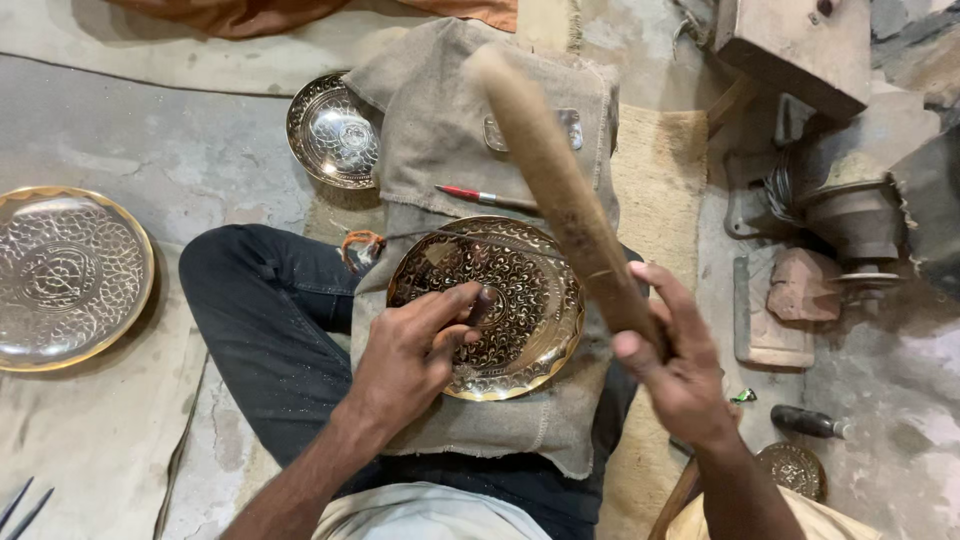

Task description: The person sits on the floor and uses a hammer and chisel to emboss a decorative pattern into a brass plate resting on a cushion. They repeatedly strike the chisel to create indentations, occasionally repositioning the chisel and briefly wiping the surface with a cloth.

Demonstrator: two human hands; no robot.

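The engraved brass plate (487,308) lies face up on a burlap pad (440,130) draped over the seated person's lap, and everything else is placed from it. The left hand (405,360) is clenched around a small chisel (482,305), pinching it upright with its tip on the plate's centre medallion. The right hand (672,365), just right of the plate, grips a long wooden mallet (560,185) whose head is raised above the plate's upper rim and blurred. To do this well, the chisel should stay steady on the pattern line and the blows fall light and square on its top, so the tip does not skid across the finished scrollwork. A red-handled tool (480,196) rests just above the plate. 2 more engraved plates sit nearby: a smaller one (332,132) up-left, a large one (68,277) far left.
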